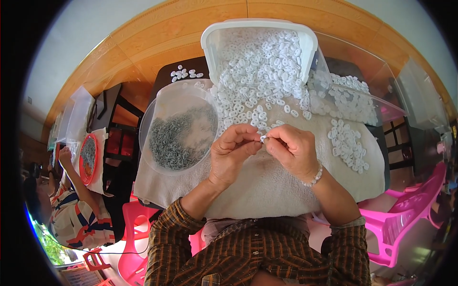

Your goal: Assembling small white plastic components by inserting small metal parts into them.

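My right hand point(296, 151), a beaded bracelet at its wrist, pinches a small white plastic piece point(263, 138) between thumb and fingertips. Meeting it from the other side, my left hand point(230, 155) has its thumb and fingers pressed together at the piece. Whatever lies between the left fingertips is too small to make out. Just beyond both hands spreads a heap of white oval pieces with two holes point(250, 102), spilling from a tipped white bin point(312, 40). Left of my left hand, a round clear tray point(144, 138) holds many small grey pieces point(167, 148).
A beige towel point(267, 190) covers the table. More white pieces point(347, 145) lie at its right, near a clear plastic box point(381, 107). Pink chairs point(398, 214) stand beside the table. At far left another person point(78, 209) works by a red tray point(86, 176).
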